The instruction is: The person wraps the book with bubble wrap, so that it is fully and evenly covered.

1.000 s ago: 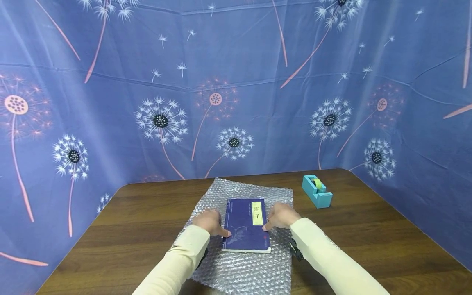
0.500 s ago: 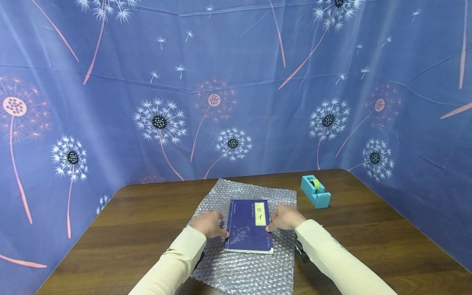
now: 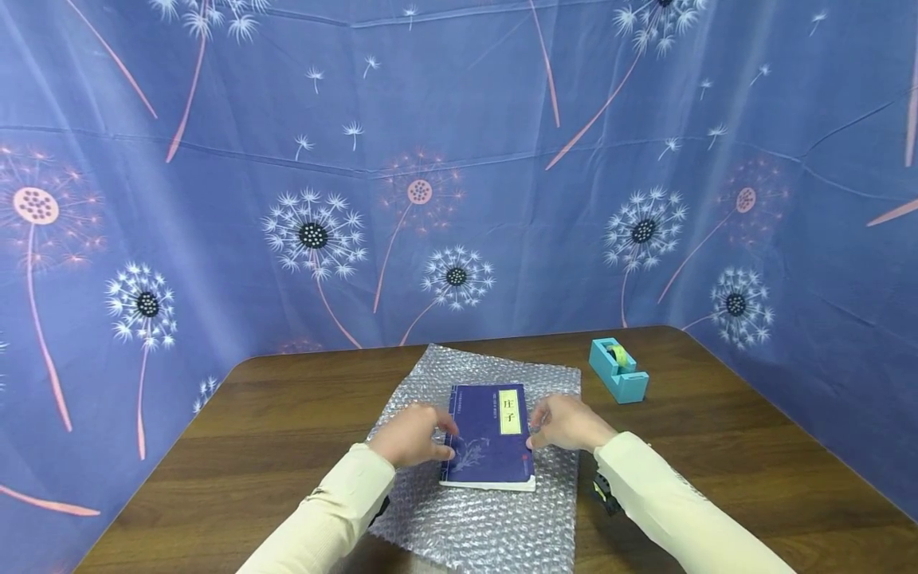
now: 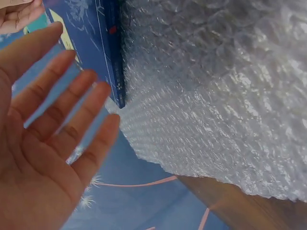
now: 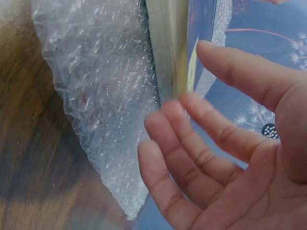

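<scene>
A dark blue book point(image 3: 476, 446) with a yellow title label lies flat on a sheet of bubble wrap point(image 3: 502, 526). My left hand point(image 3: 412, 434) is at the book's left edge, thumb and index finger apart over it. In the left wrist view, the left hand's fingers point(image 4: 79, 132) are spread and loosely straight, gripping nothing. Beside the opposite edge is my right hand point(image 3: 570, 422), its thumb tip close to the cover. Its fingers point(image 5: 206, 165) bend softly near the page edges in the right wrist view; whether they touch the book I cannot tell.
A turquoise tape dispenser point(image 3: 620, 375) with yellow-green tape stands toward the back right of the brown wooden table point(image 3: 287, 438). Behind the table hangs a blue curtain point(image 3: 502, 199) with a dandelion pattern.
The book and bubble wrap shifted slightly right, mostly in the earlier half second. Since then my left hand has loosened from the book's edge, and my right hand has drawn a little outward.
</scene>
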`<state>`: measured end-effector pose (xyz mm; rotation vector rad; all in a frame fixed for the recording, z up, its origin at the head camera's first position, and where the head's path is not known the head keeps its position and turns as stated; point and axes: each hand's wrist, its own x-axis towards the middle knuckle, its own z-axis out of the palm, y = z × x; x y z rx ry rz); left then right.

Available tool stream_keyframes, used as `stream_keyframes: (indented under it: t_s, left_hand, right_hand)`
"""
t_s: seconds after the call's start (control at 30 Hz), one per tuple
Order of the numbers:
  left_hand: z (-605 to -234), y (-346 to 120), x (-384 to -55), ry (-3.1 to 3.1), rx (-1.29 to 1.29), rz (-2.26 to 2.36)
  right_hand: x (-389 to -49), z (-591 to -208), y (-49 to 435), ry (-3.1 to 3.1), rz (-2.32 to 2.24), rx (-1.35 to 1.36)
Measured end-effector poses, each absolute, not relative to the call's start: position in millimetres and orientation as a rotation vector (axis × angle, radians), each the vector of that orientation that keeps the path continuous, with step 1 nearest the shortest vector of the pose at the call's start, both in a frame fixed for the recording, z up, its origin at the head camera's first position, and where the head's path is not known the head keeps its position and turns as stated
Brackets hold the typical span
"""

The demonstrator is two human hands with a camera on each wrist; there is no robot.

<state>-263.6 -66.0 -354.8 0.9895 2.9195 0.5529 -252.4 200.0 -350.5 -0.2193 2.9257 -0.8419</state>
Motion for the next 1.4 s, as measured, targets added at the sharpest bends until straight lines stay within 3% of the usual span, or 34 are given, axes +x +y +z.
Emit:
stream_keyframes:
  t_s: [0.4,0.77,1.4]
  left_hand:
    - [-353,-60,-257,2.78,1.163,0.523]
    - [-355,-56,-245,2.769,1.266,0.251]
    - [-357,-42,-221,2.825,1.333,-0.452]
  right_hand:
    - [-239,-348,201,2.769,-0.95,-0.689]
    - [-228,-348,208,2.724,-0.776,-0.778]
    - [-220,-346,203,2.723,-0.52,-0.617]
